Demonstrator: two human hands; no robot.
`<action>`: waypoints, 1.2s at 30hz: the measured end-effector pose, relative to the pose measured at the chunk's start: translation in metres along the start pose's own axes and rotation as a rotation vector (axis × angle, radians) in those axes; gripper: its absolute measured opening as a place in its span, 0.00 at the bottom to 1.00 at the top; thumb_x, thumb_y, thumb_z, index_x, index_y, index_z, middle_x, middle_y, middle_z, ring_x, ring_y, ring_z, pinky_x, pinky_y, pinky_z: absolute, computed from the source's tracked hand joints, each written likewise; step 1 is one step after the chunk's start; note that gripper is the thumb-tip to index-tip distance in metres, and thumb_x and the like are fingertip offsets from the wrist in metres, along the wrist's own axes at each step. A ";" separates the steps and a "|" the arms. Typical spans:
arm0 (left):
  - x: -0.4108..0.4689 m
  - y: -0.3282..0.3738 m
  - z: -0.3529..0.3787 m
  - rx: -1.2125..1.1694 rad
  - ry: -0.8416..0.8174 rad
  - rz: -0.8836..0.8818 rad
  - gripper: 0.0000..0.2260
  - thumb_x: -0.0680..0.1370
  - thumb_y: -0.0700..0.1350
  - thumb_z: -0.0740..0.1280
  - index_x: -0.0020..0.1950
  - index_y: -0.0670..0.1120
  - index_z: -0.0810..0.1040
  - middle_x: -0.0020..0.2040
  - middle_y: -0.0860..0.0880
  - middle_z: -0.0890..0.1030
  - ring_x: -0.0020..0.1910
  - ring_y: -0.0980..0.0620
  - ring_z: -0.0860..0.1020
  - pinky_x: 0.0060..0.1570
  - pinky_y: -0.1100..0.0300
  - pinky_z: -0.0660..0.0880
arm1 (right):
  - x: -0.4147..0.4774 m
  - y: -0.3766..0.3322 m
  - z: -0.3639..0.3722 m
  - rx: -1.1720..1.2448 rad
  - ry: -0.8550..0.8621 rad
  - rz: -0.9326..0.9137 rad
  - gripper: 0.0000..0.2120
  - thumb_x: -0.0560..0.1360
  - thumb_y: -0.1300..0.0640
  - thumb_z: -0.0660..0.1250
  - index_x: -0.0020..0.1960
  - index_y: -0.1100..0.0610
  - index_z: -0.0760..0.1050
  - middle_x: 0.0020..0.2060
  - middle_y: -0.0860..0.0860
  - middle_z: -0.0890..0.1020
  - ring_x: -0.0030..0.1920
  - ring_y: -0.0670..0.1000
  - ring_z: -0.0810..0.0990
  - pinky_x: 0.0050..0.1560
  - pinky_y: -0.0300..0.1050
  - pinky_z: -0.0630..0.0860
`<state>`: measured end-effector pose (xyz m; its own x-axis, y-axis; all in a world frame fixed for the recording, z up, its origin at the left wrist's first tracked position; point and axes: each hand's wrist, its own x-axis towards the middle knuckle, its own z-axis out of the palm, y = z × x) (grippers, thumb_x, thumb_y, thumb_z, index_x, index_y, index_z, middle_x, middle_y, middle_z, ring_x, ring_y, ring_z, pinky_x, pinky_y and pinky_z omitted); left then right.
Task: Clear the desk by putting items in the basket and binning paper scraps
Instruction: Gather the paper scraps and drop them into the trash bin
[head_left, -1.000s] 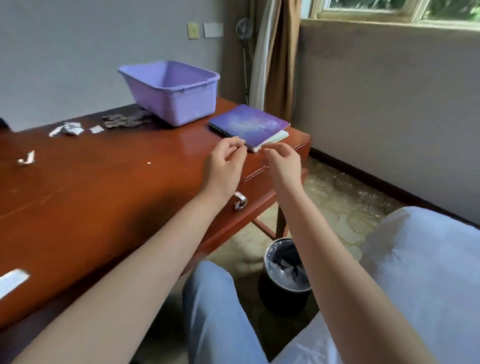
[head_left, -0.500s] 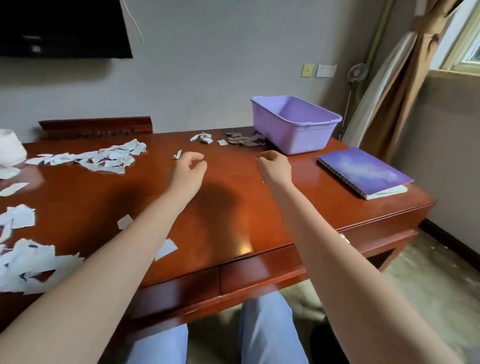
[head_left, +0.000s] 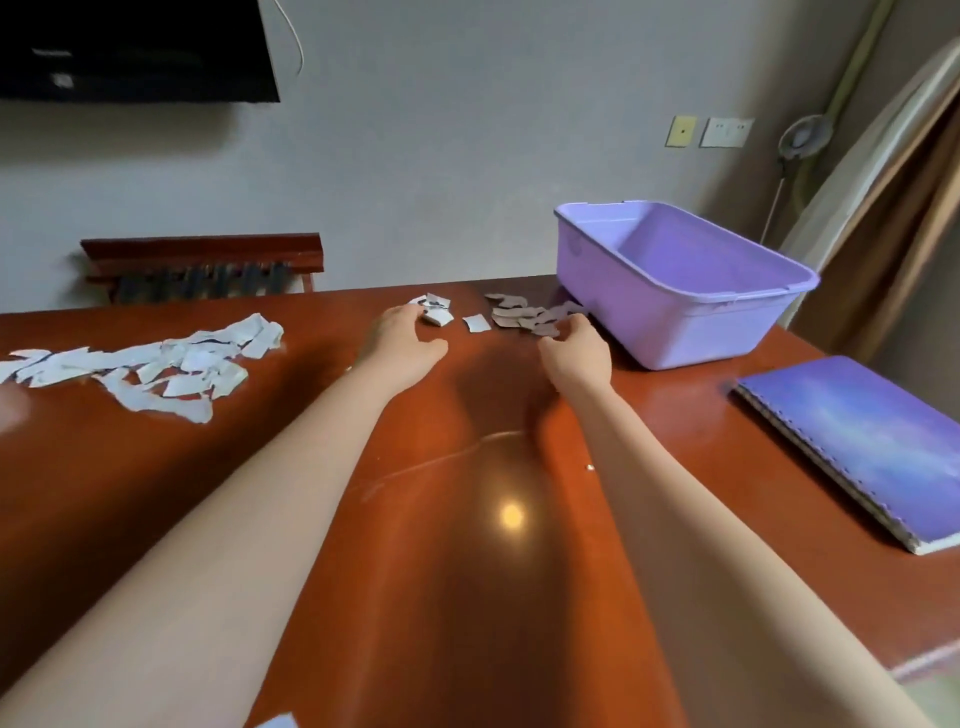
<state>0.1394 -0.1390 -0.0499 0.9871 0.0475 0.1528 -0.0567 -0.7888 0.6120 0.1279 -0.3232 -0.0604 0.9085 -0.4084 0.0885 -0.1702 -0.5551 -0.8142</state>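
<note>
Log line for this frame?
left hand: at small white paper scraps; right hand: on brown paper scraps, grip unclear; lilac plastic basket: looks empty; purple spiral notebook: outside basket

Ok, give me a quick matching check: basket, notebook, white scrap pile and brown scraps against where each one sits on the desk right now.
Things:
1 basket
2 notebook
3 white scrap pile
4 brown scraps

Places:
A at the fingertips of the right hand, beside the basket
B left side of the desk
C near the right edge, lying closed
D back right of the desk

Pairs: 1-D, 2-C, 3-B, 4-A
</note>
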 end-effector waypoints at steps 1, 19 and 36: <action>0.013 0.000 0.009 0.020 -0.003 0.014 0.27 0.77 0.49 0.65 0.74 0.48 0.61 0.75 0.47 0.62 0.73 0.45 0.63 0.65 0.51 0.67 | 0.012 0.001 0.005 -0.008 0.007 -0.009 0.20 0.75 0.59 0.60 0.67 0.57 0.69 0.62 0.56 0.77 0.63 0.58 0.74 0.58 0.44 0.69; 0.141 -0.031 0.071 0.307 -0.185 0.108 0.34 0.75 0.63 0.60 0.77 0.53 0.53 0.78 0.53 0.53 0.77 0.49 0.46 0.73 0.44 0.49 | 0.128 0.006 0.061 -0.527 -0.248 -0.207 0.41 0.68 0.28 0.62 0.75 0.41 0.55 0.78 0.46 0.53 0.77 0.58 0.51 0.74 0.61 0.45; 0.097 -0.023 0.067 0.262 0.109 0.181 0.12 0.79 0.45 0.61 0.60 0.43 0.70 0.58 0.44 0.75 0.55 0.46 0.74 0.50 0.56 0.75 | 0.099 0.012 0.069 -0.343 -0.145 -0.533 0.10 0.76 0.51 0.67 0.50 0.58 0.76 0.49 0.53 0.77 0.53 0.55 0.74 0.45 0.45 0.68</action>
<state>0.2469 -0.1578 -0.1012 0.9420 -0.0537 0.3313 -0.1752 -0.9206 0.3489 0.2421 -0.3207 -0.1008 0.9403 0.0758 0.3318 0.2278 -0.8645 -0.4481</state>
